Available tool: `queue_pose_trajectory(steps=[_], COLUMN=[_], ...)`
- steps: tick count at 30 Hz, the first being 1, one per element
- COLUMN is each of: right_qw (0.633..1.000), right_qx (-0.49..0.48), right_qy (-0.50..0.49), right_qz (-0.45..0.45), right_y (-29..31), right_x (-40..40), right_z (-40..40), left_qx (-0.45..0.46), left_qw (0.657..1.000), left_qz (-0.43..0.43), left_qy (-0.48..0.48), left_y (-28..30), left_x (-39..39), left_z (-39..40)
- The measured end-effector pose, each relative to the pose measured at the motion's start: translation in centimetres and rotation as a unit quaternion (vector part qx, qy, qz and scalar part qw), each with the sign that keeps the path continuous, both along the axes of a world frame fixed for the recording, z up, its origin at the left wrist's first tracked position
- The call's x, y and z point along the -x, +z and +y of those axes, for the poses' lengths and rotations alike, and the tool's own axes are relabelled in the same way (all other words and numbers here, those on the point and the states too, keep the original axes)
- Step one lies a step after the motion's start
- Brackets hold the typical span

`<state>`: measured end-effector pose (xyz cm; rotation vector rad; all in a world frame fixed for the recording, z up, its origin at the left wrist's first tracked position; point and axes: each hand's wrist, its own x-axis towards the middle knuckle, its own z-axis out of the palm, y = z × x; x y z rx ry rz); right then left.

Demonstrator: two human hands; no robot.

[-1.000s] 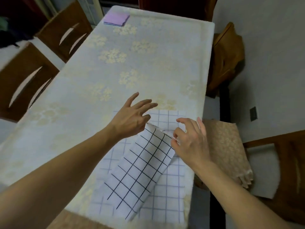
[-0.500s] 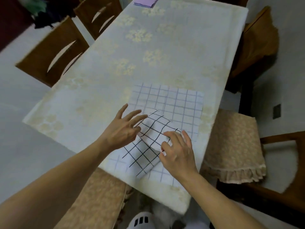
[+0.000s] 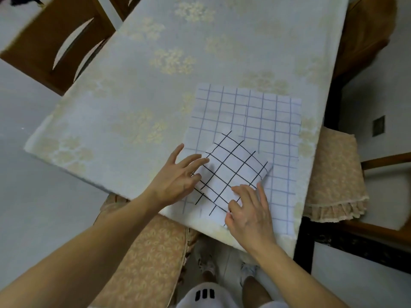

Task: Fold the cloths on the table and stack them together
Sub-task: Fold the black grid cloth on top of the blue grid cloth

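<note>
The black-grid cloth (image 3: 233, 172) lies folded into a small oblong, set askew on top of the blue-grid cloth (image 3: 251, 121). Its long axis runs diagonally, from the near edge by the person up toward the far right, where its rounded fold end points. The blue-grid cloth beneath lies flat and spread open, roughly square to the near right corner of the table (image 3: 133, 90).

The left hand (image 3: 175, 181) rests at the folded cloth's left edge, fingers spread and nearly straight, fingertips touching the fabric. The right hand (image 3: 249, 210) lies flat on the cloth's near end, fingers extended and pressing down; the thumb may be tucked under the edge, though this is hard to make out.

The table wears a pale covering with faint cream floral patches. Wooden chairs stand around it: one (image 3: 55, 38) at the far left with curved slots in its back, and a seat with a beige frilled cushion (image 3: 333, 174) at the right. The floor is pale grey.
</note>
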<state>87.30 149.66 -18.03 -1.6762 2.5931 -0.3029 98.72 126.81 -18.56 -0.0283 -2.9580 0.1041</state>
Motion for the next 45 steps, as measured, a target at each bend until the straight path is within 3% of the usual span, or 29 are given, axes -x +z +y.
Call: queue_pose_trajectory(steps=[8,19,23,30,37,45], right_qw=[1.0,0.996,0.997,0.999,0.998,0.994], right_qx=[0.0,-0.078,-0.055,-0.009,-0.063,-0.086], right_qy=[0.008,-0.005,0.002,0.007,-0.018,-0.029], right_qz=[-0.006,-0.031,-0.047,-0.03,-0.014,-0.057], right_y=[-1.2,-1.8,-1.6,-1.4,-2.2,-5.6], right_x=[-2.6,-3.5,-3.3,0.4,5.4,8.3], right_z=[0.5,1.0,1.3,0.7,-2.6,-4.4], left_qx=[-0.007,-0.017,-0.049,-0.071,-0.062,-0.093], left_qw=[1.0,0.998,0.996,0.995,0.984,0.981], left_qz=[-0.009,-0.052,-0.072,-0.059,-0.149,-0.151], left_qy=[-0.004,-0.011,-0.031,-0.023,0.078,0.079], left_y=[-1.2,-1.6,-0.9,0.5,-0.5,-4.1], left_x=[-1.8,-2.5,-2.4,0.8,7.1,9.4], left_z=[-0.5,-0.1,0.0,0.6,1.3,1.5])
